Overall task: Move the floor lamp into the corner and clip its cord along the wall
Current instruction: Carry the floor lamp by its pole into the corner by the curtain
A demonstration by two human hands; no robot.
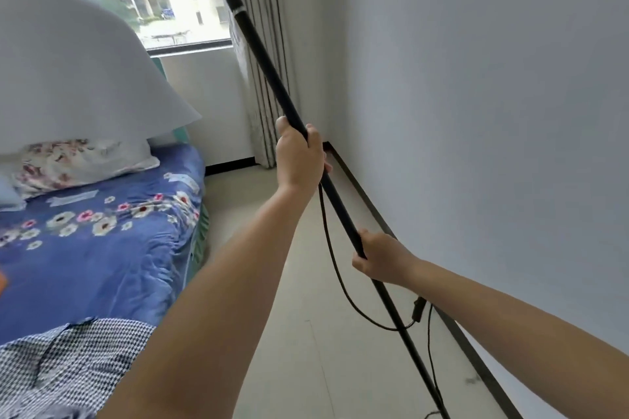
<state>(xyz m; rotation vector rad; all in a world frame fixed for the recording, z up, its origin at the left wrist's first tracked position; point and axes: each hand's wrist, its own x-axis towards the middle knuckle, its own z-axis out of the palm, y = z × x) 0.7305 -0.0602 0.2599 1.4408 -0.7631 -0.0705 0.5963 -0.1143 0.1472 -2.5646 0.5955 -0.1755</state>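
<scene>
The floor lamp's thin black pole (269, 68) runs tilted from the top middle down to the lower right. Its white shade (78, 78) fills the upper left, close to the camera. My left hand (299, 156) is wrapped around the pole at mid height. My right hand (381, 260) grips the pole lower down. The black cord (335, 269) hangs in a loop below my left hand, and an inline switch (418, 309) dangles beside the pole. The lamp's base is out of view.
The white wall (476, 112) with a dark baseboard (371, 204) runs along the right to the corner, where a grey curtain (269, 54) hangs beside the window. A bed (102, 248) with a blue flowered cover stands at the left. Pale floor tiles (296, 333) lie between them.
</scene>
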